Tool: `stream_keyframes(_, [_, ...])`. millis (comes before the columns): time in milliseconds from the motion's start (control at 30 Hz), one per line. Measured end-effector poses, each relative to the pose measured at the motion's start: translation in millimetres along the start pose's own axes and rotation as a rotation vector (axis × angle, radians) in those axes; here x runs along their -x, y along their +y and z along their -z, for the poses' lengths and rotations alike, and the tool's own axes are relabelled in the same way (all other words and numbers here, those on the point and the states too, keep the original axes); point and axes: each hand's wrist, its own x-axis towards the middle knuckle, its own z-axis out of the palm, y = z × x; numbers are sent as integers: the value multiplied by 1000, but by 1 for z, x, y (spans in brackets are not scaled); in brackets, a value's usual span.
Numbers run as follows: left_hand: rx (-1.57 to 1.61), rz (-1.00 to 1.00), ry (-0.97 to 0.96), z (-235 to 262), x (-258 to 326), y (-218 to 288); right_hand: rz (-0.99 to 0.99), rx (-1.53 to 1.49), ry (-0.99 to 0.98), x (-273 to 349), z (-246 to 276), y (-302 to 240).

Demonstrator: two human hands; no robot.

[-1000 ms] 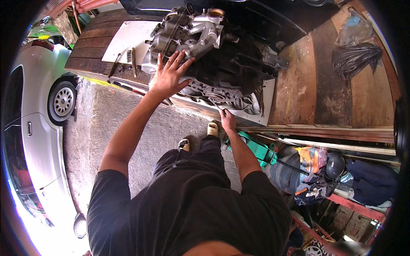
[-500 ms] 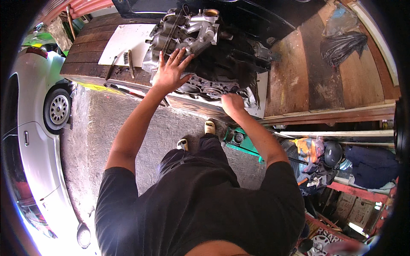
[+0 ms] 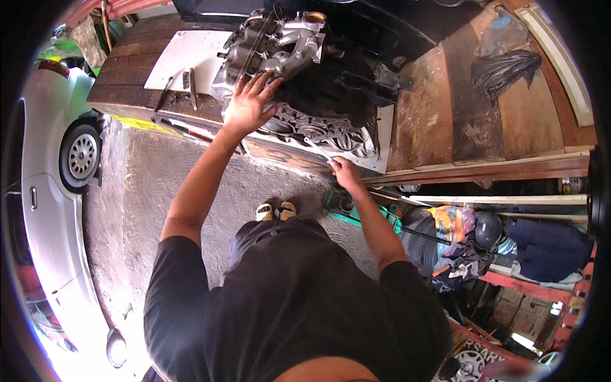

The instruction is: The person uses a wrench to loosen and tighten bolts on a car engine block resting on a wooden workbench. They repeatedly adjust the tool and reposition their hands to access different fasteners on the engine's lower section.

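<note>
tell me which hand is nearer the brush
Left. The left hand is spread over the engine, right of the brush; the right hand, holding a wrench, is farther right and lower in view.

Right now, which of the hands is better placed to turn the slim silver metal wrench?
Probably the right hand: it grips the wrench, while the left hand lies spread, without a tool, on the grey metal engine.

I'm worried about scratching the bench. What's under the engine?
A flat white panel shows past the right and near edges of the engine. The engine covers whatever lies beneath its middle, so that cannot be seen.
</note>
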Motion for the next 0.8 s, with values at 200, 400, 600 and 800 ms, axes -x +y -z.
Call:
stream_keyframes(200, [-46,-104,-84,1,32,15,10,-174,113,-29,-67,55])
stream_keyframes(400, [-157,-50,-247,0,41,25,24,-118,312,-44,-87,58])
stream_keyframes(600, [-213,27,-275,-5,39,36,-13,-117,363,-45,-88,56])
stream_keyframes(800, [-195,5,-276,-1,38,32,-51,34,441,-39,-84,37])
